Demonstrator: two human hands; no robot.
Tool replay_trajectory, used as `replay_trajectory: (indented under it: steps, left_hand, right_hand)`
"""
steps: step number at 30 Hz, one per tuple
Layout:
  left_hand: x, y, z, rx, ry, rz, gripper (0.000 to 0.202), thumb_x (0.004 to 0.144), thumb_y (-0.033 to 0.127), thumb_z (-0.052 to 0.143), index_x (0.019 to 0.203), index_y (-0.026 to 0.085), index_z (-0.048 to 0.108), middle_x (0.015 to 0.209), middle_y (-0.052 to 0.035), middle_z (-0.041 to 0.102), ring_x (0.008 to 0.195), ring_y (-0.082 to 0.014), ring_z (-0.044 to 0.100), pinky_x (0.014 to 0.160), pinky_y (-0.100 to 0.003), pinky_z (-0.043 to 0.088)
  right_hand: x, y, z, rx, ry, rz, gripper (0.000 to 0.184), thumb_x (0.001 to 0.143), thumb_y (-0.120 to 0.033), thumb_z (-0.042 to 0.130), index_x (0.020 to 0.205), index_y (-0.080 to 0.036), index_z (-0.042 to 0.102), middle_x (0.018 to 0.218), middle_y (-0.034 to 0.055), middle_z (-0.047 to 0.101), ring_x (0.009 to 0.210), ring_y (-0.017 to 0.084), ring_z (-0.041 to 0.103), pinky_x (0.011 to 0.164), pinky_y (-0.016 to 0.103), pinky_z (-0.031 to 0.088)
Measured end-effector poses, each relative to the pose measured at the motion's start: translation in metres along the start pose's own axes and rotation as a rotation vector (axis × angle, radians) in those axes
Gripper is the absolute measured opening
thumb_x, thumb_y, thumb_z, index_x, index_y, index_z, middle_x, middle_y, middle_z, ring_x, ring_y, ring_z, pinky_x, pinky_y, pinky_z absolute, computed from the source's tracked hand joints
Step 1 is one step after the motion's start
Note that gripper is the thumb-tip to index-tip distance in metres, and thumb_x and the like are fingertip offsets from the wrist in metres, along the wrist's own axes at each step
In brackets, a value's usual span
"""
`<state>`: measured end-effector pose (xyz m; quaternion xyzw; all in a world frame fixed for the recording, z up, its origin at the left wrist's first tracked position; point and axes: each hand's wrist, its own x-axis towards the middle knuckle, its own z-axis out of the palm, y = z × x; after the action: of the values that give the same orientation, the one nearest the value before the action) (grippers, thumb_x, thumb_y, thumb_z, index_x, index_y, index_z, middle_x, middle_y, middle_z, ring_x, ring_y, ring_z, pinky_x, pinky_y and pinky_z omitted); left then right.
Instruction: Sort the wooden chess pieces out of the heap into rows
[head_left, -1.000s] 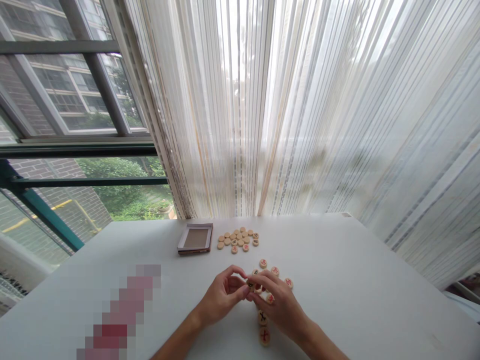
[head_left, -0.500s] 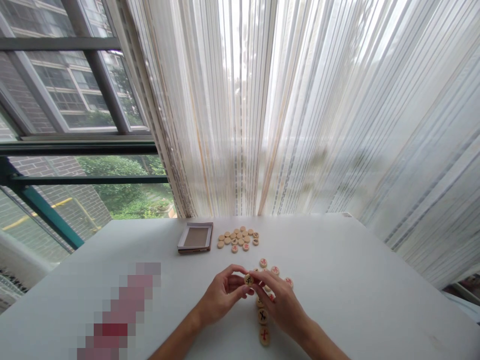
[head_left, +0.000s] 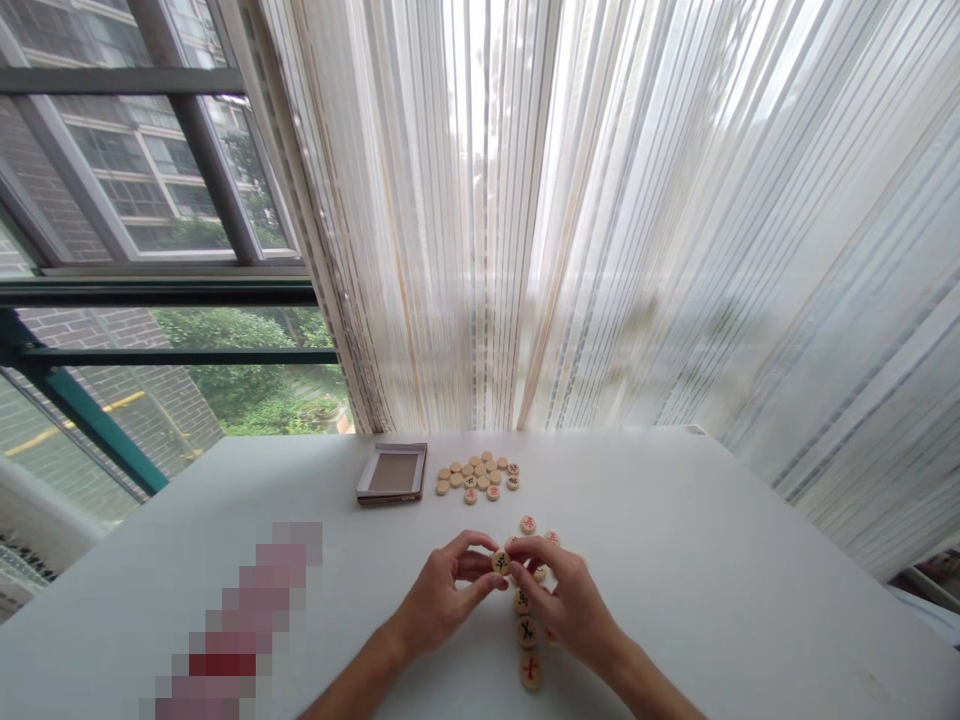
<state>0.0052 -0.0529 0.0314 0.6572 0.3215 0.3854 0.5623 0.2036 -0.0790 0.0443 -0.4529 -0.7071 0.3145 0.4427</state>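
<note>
Between my two hands, above the table, is a round wooden Chinese chess piece with a black character facing up. My left hand pinches its left side with thumb and fingers. From the other side, the fingertips of my right hand close on the same piece. Below them runs a line of pieces, with a black-marked piece and a red-marked piece nearest me. Beyond my right hand lie red-marked pieces, some partly covered by my fingers.
A cluster of several wooden pieces, mostly blank side up, lies toward the back of the white table. Left of it stands a shallow open box. A pixelated reddish strip covers the left side. Curtains hang behind the table.
The held piece has turned slightly between my fingers. My right hand has shifted and hides more of the pieces on the right; my left hand has barely moved.
</note>
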Motion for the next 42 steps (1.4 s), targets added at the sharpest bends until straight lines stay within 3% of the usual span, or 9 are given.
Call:
replay_trajectory:
  steps: [7, 13, 18, 23, 28, 32, 38, 42]
  left_hand:
    - [-0.005, 0.01, 0.003, 0.331, 0.026, 0.12, 0.021, 0.088, 0.029, 0.066, 0.108, 0.022, 0.062, 0.093, -0.0045, 0.078, 0.088, -0.0204, 0.074, 0.082, -0.028, 0.056]
    - [-0.007, 0.01, 0.006, 0.401, -0.015, 0.227, 0.019, 0.09, 0.022, 0.062, 0.11, 0.022, 0.062, 0.097, -0.0023, 0.077, 0.089, -0.0167, 0.073, 0.084, -0.024, 0.055]
    - [-0.008, 0.01, 0.005, 0.446, 0.008, 0.196, 0.024, 0.086, 0.017, 0.064, 0.109, 0.022, 0.062, 0.088, -0.0012, 0.075, 0.083, -0.0162, 0.071, 0.08, -0.025, 0.055]
    - [-0.004, 0.006, 0.002, 0.318, 0.027, 0.152, 0.022, 0.087, 0.021, 0.064, 0.108, 0.019, 0.058, 0.09, -0.0041, 0.074, 0.081, -0.0175, 0.071, 0.078, -0.028, 0.057]
    - [0.003, -0.006, -0.005, 0.138, 0.141, 0.051, 0.024, 0.087, 0.025, 0.066, 0.106, 0.018, 0.052, 0.094, -0.008, 0.072, 0.083, -0.02, 0.072, 0.077, -0.031, 0.057]
    - [0.005, -0.013, -0.007, 0.023, 0.154, 0.026, 0.024, 0.088, 0.026, 0.066, 0.102, 0.019, 0.048, 0.095, -0.0087, 0.072, 0.081, -0.0197, 0.072, 0.075, -0.032, 0.056]
    - [0.004, -0.014, -0.003, -0.038, 0.073, 0.003, 0.026, 0.087, 0.026, 0.069, 0.104, 0.019, 0.05, 0.093, -0.008, 0.072, 0.082, -0.0206, 0.073, 0.075, -0.032, 0.055]
    - [0.005, -0.013, -0.002, -0.122, 0.015, -0.027, 0.029, 0.084, 0.026, 0.074, 0.102, 0.017, 0.054, 0.093, -0.0094, 0.074, 0.084, -0.0203, 0.072, 0.074, -0.03, 0.054]
  right_hand:
    - [0.002, 0.0, 0.001, 0.075, -0.044, 0.09, 0.012, 0.085, -0.03, 0.066, 0.091, -0.02, 0.068, 0.078, 0.0009, 0.07, 0.066, 0.014, 0.061, 0.058, 0.022, 0.048]
    - [-0.001, 0.003, 0.003, 0.073, -0.031, 0.138, 0.017, 0.086, -0.036, 0.068, 0.084, -0.019, 0.068, 0.071, 0.0, 0.067, 0.065, 0.014, 0.059, 0.06, 0.023, 0.045]
    - [0.001, 0.001, 0.0, 0.009, -0.035, 0.121, 0.027, 0.093, -0.042, 0.056, 0.084, -0.021, 0.07, 0.073, 0.0014, 0.069, 0.066, 0.016, 0.059, 0.063, 0.026, 0.046]
    - [0.001, 0.001, -0.003, 0.038, -0.018, 0.118, 0.028, 0.096, -0.042, 0.051, 0.097, -0.021, 0.071, 0.081, 0.0035, 0.072, 0.073, 0.018, 0.065, 0.068, 0.027, 0.05]
    - [0.006, 0.005, -0.017, 0.102, 0.155, 0.158, 0.028, 0.096, -0.043, 0.051, 0.104, -0.02, 0.066, 0.092, 0.0068, 0.073, 0.081, 0.02, 0.068, 0.071, 0.028, 0.052]
    - [0.01, 0.008, -0.026, 0.086, 0.226, 0.153, 0.026, 0.096, -0.042, 0.052, 0.102, -0.02, 0.065, 0.09, 0.006, 0.072, 0.081, 0.02, 0.067, 0.072, 0.029, 0.053]
    - [0.005, 0.001, -0.015, -0.057, 0.041, -0.014, 0.016, 0.096, -0.032, 0.054, 0.1, -0.022, 0.066, 0.09, 0.0045, 0.069, 0.078, 0.017, 0.063, 0.069, 0.028, 0.05]
    - [0.002, -0.005, -0.007, -0.121, -0.063, -0.133, 0.012, 0.094, -0.023, 0.056, 0.101, -0.024, 0.066, 0.095, 0.0038, 0.068, 0.084, 0.017, 0.061, 0.076, 0.029, 0.049]
